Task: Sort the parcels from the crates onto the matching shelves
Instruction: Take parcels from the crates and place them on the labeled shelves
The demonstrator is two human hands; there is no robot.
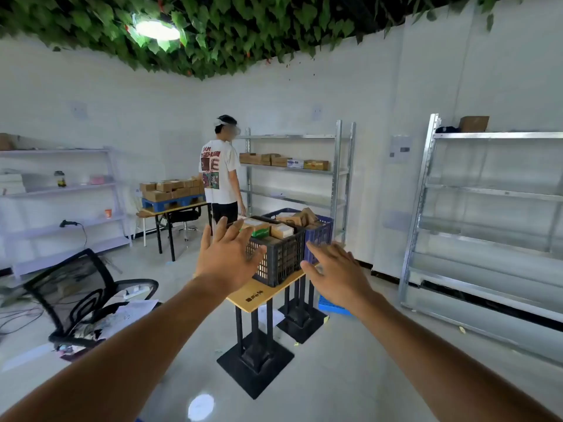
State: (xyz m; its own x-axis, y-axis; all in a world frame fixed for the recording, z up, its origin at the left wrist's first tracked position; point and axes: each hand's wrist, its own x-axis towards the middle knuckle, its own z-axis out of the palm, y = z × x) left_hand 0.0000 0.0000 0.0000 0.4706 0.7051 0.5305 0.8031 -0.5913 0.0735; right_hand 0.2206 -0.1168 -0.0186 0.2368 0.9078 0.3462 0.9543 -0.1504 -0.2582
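Note:
A black crate and a blue crate stand side by side on a small wooden table, both filled with brown cardboard parcels. My left hand is stretched forward with fingers spread, in front of the black crate's left side, holding nothing. My right hand reaches out with straight fingers, just right of the black crate's near corner, empty too. A metal shelf behind the crates carries several parcels. Another metal shelf on the right has bare boards.
Another person stands by the back shelf, beside a table with stacked parcels on a blue pallet. A black office chair lies tipped at the left near white shelving. A blue pallet piece lies on the floor.

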